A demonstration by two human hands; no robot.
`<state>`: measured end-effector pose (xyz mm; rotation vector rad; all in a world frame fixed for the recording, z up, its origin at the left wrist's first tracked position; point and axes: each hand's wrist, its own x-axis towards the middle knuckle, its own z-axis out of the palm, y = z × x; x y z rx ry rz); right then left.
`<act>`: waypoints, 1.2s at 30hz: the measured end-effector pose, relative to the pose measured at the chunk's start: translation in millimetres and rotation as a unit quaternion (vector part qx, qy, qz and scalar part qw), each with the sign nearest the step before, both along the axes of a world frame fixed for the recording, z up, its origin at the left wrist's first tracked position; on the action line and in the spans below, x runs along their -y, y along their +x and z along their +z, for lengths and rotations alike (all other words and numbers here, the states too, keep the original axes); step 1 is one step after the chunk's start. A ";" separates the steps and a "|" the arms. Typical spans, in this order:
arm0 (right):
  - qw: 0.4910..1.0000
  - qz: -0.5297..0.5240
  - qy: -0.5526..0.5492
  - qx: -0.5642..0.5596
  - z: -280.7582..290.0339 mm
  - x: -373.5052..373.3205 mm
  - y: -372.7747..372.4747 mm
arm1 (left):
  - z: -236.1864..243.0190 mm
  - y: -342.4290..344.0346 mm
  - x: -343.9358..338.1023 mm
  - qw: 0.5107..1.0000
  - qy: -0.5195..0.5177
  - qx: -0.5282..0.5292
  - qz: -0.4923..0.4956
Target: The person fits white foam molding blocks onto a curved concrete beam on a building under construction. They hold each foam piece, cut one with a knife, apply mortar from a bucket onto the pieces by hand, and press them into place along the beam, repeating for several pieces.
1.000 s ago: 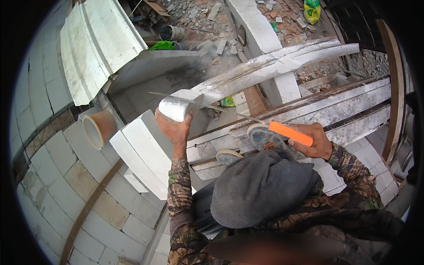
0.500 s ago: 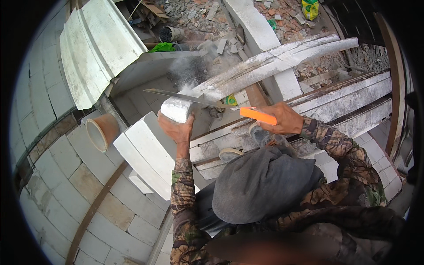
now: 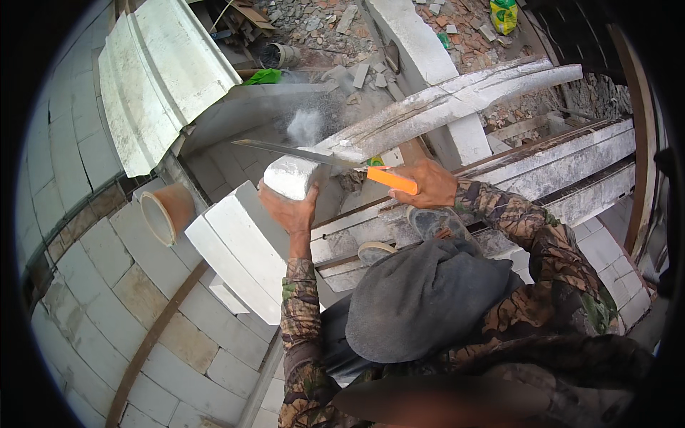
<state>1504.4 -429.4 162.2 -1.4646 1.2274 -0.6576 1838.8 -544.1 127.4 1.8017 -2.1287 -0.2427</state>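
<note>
My left hand grips the near end of a white block, fingers wrapped round its side. My right hand is closed on the orange handle of a saw, whose long metal blade lies across the far part of that block. A puff of white dust hangs just beyond the blade. Behind the block a long pale, weathered beam runs up to the right. Two larger white blocks stand below my left hand.
An orange bucket sits at the left. A corrugated metal sheet is upper left, rubble and a yellow-green sack at the back. My shoes are on whitened planks. A dark wooden post stands at the right.
My right hand and the saw's orange handle have moved up and leftward, pushing the blade along over the block. The dust cloud has become denser. My left hand has shifted only slightly.
</note>
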 end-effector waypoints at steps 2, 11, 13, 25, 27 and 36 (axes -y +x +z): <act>0.999 -0.025 -0.019 0.022 20.5 -20.4 -14.9 | -0.2 0.1 -0.9 0.999 0.028 -0.003 0.017; 0.995 0.040 0.083 -0.029 -14.5 1.2 -3.0 | -1.2 2.6 -0.3 1.000 0.013 -0.019 0.004; 0.999 0.017 0.042 0.019 -0.9 -15.4 -9.9 | -3.2 3.1 -0.6 0.999 0.032 -0.009 0.012; 0.997 -0.071 -0.012 0.039 -47.3 -34.4 -0.7 | 0.9 4.6 -1.3 0.998 0.056 0.018 0.028; 0.997 -0.067 -0.026 0.039 -48.4 -43.5 -8.8 | 0.9 5.2 -1.4 0.999 0.037 0.006 0.015; 0.994 -0.090 0.062 -0.004 -16.3 -39.1 -13.1 | 5.3 1.9 -1.1 0.999 0.047 0.016 0.013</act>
